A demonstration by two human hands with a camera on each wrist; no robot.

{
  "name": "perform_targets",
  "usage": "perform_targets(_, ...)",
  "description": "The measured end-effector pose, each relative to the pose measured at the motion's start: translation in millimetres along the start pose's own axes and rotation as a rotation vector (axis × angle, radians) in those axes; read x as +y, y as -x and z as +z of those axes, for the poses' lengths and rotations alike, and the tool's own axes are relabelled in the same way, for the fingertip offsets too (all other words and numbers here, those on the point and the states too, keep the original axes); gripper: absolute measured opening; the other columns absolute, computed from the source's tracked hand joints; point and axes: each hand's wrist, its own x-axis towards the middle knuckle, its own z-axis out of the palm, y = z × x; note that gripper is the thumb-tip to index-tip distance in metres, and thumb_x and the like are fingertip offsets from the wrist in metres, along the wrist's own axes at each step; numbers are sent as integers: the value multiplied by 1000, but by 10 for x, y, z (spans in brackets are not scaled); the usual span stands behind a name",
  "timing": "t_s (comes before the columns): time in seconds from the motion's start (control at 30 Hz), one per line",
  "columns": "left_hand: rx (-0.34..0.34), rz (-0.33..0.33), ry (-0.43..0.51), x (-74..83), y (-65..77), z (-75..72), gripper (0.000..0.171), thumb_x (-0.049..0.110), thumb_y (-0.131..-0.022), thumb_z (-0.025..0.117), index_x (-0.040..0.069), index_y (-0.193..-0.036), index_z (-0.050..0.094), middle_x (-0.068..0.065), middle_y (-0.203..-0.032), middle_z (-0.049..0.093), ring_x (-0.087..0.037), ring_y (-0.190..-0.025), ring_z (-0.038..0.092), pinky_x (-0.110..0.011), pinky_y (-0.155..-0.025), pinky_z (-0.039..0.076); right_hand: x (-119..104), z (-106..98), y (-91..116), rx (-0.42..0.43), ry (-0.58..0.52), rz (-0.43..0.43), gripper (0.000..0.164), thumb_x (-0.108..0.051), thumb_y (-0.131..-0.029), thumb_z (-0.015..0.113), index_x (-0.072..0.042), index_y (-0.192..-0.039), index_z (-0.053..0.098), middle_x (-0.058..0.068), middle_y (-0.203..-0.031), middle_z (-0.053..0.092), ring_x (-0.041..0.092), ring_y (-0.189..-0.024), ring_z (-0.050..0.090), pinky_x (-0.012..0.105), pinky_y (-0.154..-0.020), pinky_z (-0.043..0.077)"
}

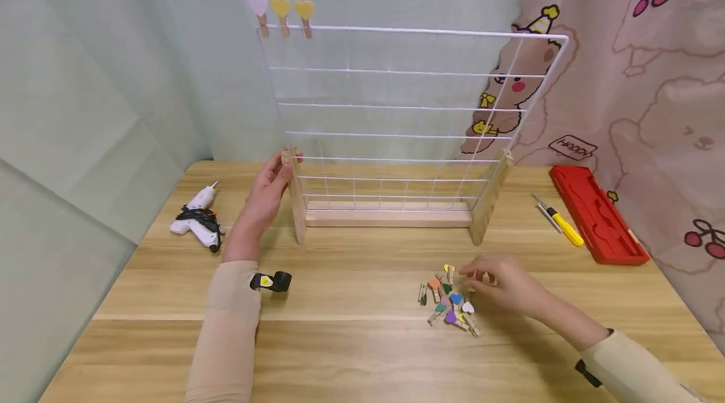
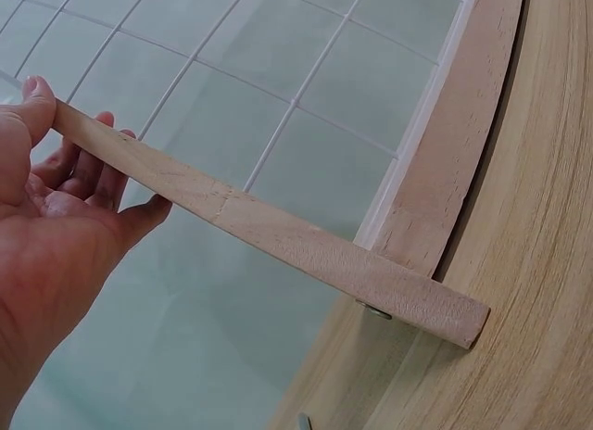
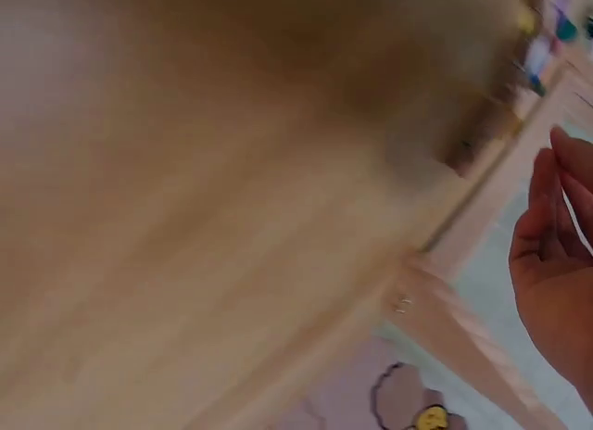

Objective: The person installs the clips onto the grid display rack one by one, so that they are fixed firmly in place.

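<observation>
A white wire grid rack [image 1: 391, 107] stands upright on a wooden base between two wooden posts. My left hand [image 1: 270, 186] grips the top of the left wooden post [image 2: 269, 231], thumb on one side and fingers on the other. Three heart clothespins [image 1: 281, 16], one pale purple and two yellow, are clipped at the left end of the top wire. My right hand [image 1: 506, 283] hovers beside a pile of mini heart clothespins [image 1: 445, 301] in several colours. Its fingertips [image 3: 553, 141] are drawn close together, and I see nothing between them; the pile is blurred in the right wrist view.
At the table's left lies a white glue gun [image 1: 198, 219] with its black cord wound round it. To the right are a yellow-handled screwdriver [image 1: 566, 231] and a red tray [image 1: 600, 217]. A patterned curtain [image 1: 651, 107] hangs behind.
</observation>
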Motion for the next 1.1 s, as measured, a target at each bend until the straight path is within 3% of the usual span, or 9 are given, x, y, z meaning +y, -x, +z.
perform_targets(0.1, 9, -5, 4, 2, -1, 8, 50, 28, -90, 40, 10, -135, 29, -17, -132, 35, -23, -122, 30, -26, -99, 28, 13, 34, 168, 27, 4, 100, 11, -9, -73, 69, -15, -79, 63, -12, -68, 56, -3, -59, 47, 16, -48, 40)
perform_targets(0.23, 11, -1, 9, 10, -4, 9, 49, 27, -90, 40, 10, -135, 30, -13, -130, 38, -25, -122, 30, -24, -97, 31, -43, 47, 285, 40, 35, 366, 12, -24, -78, 66, -19, -70, 57, -13, -57, 51, -1, -51, 43, 17, -44, 37)
perform_targets(0.33, 12, 2, 11, 14, -1, 2, 49, 27, -90, 40, 10, -135, 30, -13, -130, 38, -26, -122, 30, -24, -97, 30, -79, 77, 296, 14, 67, 558, 29, -44, -79, 58, -17, -68, 57, -10, -51, 47, 3, -45, 38, 19, -40, 33)
perform_targets(0.43, 12, 0, 14, 19, 6, -3, 49, 26, -90, 40, 11, -135, 29, -15, -131, 37, -26, -122, 29, -26, -98, 29, -103, 115, 262, -27, 84, 674, 44, -57, -77, 51, -14, -69, 58, -6, -51, 48, 7, -45, 38, 21, -40, 32)
perform_targets(0.53, 8, -2, 13, 18, 9, -3, 49, 25, -90, 39, 10, -136, 28, -13, -129, 39, -25, -122, 30, -25, -98, 29, -115, 139, 215, -42, 96, 706, 47, -57, -77, 52, -11, -72, 59, -4, -56, 52, 9, -50, 42, 22, -44, 35)
perform_targets(0.7, -7, 7, 12, 5, 1, -8, 50, 24, -91, 39, 6, -136, 27, -7, -125, 43, -25, -122, 30, -23, -96, 31, -108, 144, 153, -55, 96, 692, 36, -44, -79, 58, -8, -76, 61, -2, -64, 58, 9, -56, 48, 23, -49, 40)
perform_targets(1.1, -4, 27, 1, -1, 1, -7, 48, 27, -90, 41, 9, -133, 31, -6, -124, 44, -26, -123, 29, -20, -91, 34, -141, 163, 118, -15, 185, 512, 10, -17, -75, 63, -8, -75, 60, -4, -62, 50, 7, -54, 42, 20, -46, 36)
